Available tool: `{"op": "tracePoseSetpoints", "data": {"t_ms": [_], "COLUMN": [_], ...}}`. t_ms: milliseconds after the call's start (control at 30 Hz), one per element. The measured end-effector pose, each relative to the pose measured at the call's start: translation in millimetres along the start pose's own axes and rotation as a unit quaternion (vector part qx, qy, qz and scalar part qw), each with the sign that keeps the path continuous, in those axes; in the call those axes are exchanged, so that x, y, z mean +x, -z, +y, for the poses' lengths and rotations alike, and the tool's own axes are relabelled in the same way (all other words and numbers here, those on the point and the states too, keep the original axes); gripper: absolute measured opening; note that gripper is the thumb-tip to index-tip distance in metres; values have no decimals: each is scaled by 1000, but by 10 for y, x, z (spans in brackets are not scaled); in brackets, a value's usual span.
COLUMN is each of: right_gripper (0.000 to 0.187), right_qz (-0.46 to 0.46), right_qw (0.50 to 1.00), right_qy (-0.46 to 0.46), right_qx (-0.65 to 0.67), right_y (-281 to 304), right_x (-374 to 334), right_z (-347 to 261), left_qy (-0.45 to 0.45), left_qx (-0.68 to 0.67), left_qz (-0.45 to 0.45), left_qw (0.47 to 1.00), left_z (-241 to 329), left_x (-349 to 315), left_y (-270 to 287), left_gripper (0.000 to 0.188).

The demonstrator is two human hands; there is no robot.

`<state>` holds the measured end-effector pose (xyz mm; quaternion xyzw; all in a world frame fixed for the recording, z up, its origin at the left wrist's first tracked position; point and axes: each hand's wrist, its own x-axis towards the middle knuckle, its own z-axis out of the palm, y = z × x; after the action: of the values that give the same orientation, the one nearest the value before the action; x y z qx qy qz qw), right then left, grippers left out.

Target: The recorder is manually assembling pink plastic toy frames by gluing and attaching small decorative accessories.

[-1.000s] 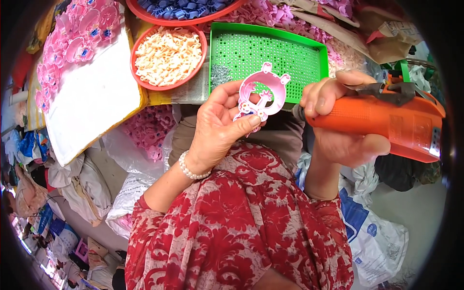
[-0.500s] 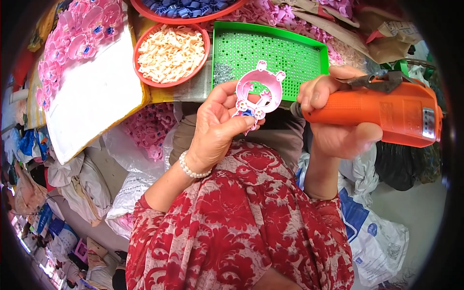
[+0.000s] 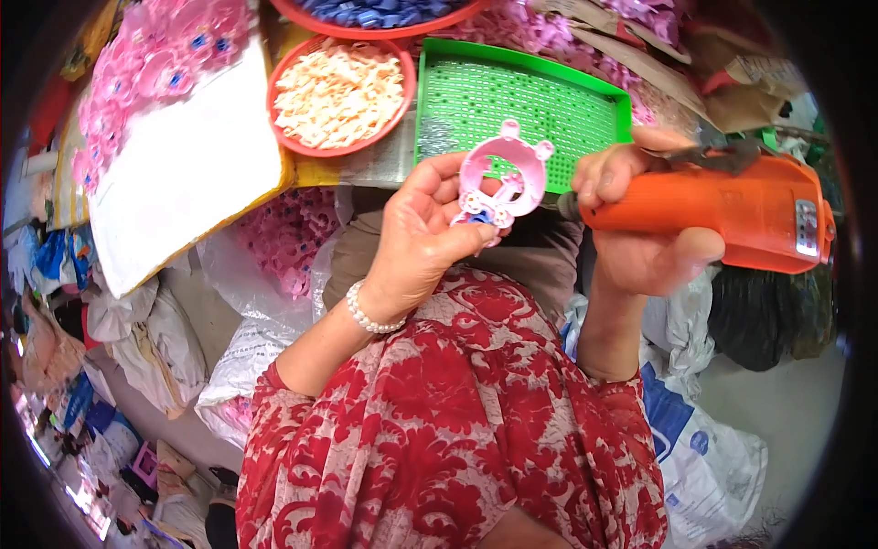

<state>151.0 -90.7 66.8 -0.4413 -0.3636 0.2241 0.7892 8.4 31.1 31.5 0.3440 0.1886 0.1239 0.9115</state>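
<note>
Between the thumb and fingers of my left hand (image 3: 422, 224) is a pink plastic toy part (image 3: 473, 174), a ring with small knobs on top and a blue piece at its lower end. My right hand (image 3: 631, 210) is wrapped round an orange electric screwdriver (image 3: 704, 215), its thumb partly lifted. The tool lies level, and its dark tip points left toward the pink part, apart from it. Just beyond both hands stands a green perforated tray (image 3: 521, 110) with small metal screws (image 3: 441, 137) at its left side.
A red bowl of cream-coloured pieces (image 3: 338, 96) stands left of the tray, with a red basin of blue parts (image 3: 380, 11) behind it. Pink parts (image 3: 169, 69) are heaped on a white board (image 3: 183, 174) at the left. Below hangs a plastic bag of pink parts (image 3: 288, 242).
The pink toy part in my left hand has shifted slightly right and tilted. The tray, bowls and board appear a little farther right in view. The screwdriver stays nearly in place.
</note>
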Motion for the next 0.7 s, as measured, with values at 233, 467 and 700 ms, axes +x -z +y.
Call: {"op": "tracePoseSetpoints", "data": {"t_ms": [233,467,700], "right_gripper": [86,86,82], "right_qz": [-24,-8,8], "right_qw": [999,999,1000], "right_qy": [30,28,25], "right_qx": [6,-31,-13], "right_y": [80,23,-111], "right_x": [21,113,173], "right_z": [-4,74,111], "left_qy": [-18,-39,-80], "left_qx": [3,116,145], "left_qz": [-50,3,148], "left_qw": [999,992,975], "left_z": [-128,-50,114], "left_x": [-118,-415,-730], "left_y": [136,519,870], "left_gripper": [56,55,56]}}
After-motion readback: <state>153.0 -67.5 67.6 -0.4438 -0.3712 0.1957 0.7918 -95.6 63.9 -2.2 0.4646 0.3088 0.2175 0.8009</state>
